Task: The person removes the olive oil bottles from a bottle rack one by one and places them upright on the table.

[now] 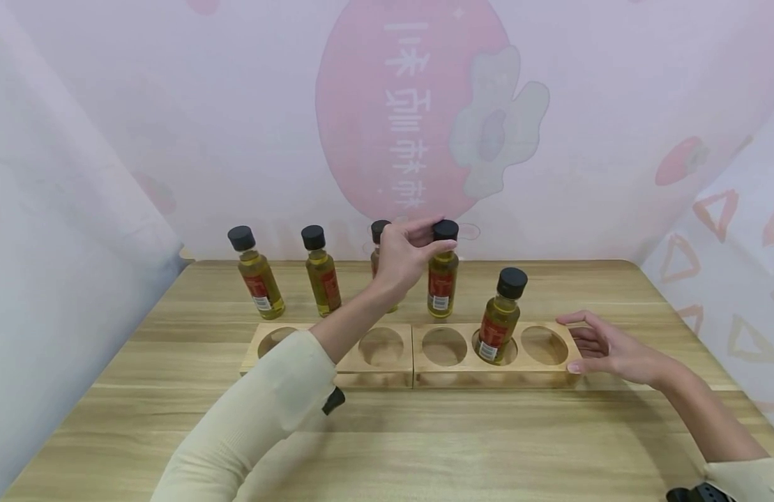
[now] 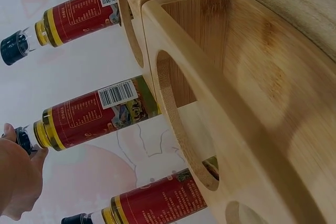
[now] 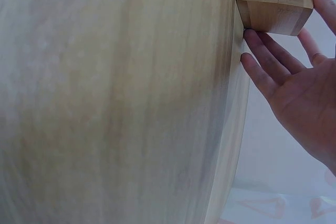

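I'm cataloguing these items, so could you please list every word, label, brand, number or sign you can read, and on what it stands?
None reads clearly enough to quote.
Red labels on the black-capped bottles: print too small.
Barcodes on those labels: digits too small.
White characters on the printed backdrop: too faint.

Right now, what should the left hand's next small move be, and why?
Probably lift the red-labelled oil bottle straight up: the left hand pinches its black cap, the hole just in front in the wooden rack is vacant, and the right hand holds the rack's end.
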The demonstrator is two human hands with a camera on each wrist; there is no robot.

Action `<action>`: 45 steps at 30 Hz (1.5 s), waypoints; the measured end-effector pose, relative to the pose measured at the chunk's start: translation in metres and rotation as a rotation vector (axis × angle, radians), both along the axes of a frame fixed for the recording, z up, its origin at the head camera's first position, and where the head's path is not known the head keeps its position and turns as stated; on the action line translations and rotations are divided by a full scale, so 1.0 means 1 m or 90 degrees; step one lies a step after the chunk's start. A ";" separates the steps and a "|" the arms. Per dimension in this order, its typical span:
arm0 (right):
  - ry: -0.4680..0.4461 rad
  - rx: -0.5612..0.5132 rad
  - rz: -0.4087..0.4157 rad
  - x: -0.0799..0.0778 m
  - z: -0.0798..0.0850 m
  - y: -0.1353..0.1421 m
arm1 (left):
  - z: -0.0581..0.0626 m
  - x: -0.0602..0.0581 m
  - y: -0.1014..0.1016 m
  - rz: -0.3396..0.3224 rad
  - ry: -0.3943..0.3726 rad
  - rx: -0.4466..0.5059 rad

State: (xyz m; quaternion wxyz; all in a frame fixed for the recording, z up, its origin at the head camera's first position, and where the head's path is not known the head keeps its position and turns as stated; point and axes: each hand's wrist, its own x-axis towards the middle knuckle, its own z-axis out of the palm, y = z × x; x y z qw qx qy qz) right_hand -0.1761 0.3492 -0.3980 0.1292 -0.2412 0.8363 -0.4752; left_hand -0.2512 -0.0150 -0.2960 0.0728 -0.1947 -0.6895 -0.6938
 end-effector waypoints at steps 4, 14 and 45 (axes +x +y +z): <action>-0.003 0.000 0.001 0.000 0.000 0.000 | 0.000 -0.003 0.003 -0.003 -0.004 -0.005; 0.004 0.022 -0.008 0.000 0.002 0.000 | -0.005 -0.014 0.011 0.016 -0.020 -0.018; 0.002 0.014 -0.008 0.000 0.001 0.001 | -0.019 -0.028 0.022 0.065 -0.049 -0.017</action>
